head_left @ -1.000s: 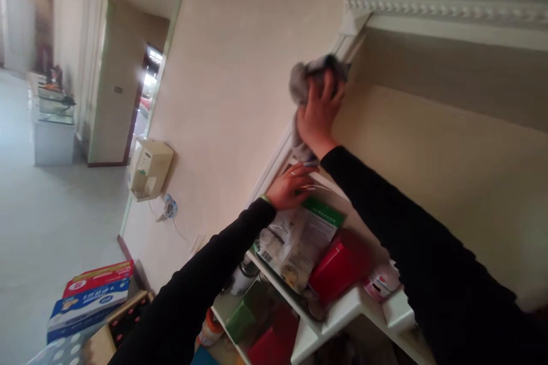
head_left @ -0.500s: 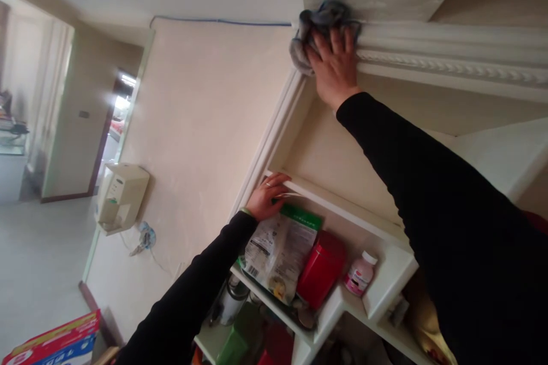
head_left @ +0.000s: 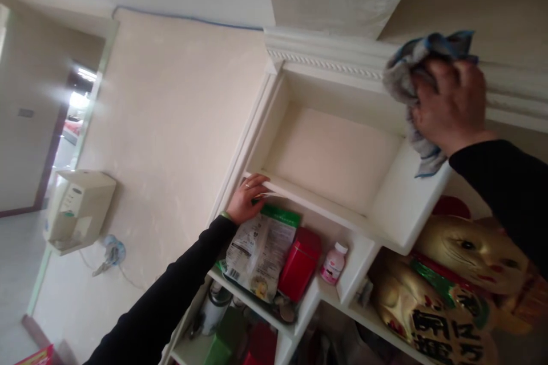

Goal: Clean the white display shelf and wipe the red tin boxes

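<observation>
While the left hand grips the shelf's left front corner, likely for balance, the right hand clutches a bunched grey cloth at the crown moulding.

Cream wall, pale floor, bright doorway

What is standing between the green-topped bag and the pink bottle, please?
In the head view, a red container stands between the green-topped bag and the pink bottle.
</observation>
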Demonstrator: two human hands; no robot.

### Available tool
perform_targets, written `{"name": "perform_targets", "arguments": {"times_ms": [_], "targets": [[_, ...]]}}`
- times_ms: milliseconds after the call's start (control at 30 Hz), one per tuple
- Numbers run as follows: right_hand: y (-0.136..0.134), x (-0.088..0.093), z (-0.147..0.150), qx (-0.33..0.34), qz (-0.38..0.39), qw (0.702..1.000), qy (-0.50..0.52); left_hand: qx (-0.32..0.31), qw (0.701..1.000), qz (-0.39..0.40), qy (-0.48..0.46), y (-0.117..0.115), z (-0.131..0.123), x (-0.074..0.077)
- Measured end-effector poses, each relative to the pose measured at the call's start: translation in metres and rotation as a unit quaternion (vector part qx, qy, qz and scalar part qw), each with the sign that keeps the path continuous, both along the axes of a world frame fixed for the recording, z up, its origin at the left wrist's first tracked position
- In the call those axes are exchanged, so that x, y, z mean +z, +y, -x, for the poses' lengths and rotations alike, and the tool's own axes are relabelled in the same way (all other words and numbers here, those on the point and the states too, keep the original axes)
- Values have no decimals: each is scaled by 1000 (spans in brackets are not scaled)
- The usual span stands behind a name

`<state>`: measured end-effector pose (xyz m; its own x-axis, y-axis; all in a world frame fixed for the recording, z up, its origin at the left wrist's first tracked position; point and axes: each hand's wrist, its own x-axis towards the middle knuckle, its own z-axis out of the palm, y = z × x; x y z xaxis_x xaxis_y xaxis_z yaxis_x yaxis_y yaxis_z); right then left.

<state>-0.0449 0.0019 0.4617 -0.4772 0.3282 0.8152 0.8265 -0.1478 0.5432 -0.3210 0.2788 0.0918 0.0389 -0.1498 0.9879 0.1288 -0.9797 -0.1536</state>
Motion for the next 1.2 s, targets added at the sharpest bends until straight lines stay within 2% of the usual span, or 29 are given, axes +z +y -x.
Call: {"name": "perform_targets", "arguments": {"times_ms": [67, 133, 200, 333, 433, 500, 600, 833, 933, 1100, 1200], "targets": [[8, -4, 1, -2, -24, 1000, -8, -4, 1000, 1, -10, -1, -3, 0], [37, -4, 27, 6, -44, 999, -12, -6, 1000, 12, -4, -1, -3, -1], [78, -2, 69, 23, -48, 999, -11, -7, 1000, 22, 11, 1, -3, -2], [159, 6, 165, 47, -1, 998, -46, -24, 999, 15, 32, 7, 0, -4], [197, 13, 221, 68, 19, 996, -51, -37, 999, 1, 38, 12, -1, -4], [209, 19, 243, 63, 29, 996, -57, -35, 998, 8, 46, 15, -1, -5], [206, 25, 248, 29, 34, 996, -74, -34, 998, 11, 48, 14, 0, -6], [170, 18, 207, 21, 5, 996, -90, -41, 999, -7, 24, 9, -2, -4], [181, 16, 217, 20, -4, 998, -59, -39, 999, 4, 25, 9, -4, -5], [217, 22, 260, 19, 22, 998, -61, -31, 999, 14, 37, 11, -2, -6], [221, 29, 267, -1, 33, 998, -52, -23, 999, 17, 44, 10, 2, -5]]}}
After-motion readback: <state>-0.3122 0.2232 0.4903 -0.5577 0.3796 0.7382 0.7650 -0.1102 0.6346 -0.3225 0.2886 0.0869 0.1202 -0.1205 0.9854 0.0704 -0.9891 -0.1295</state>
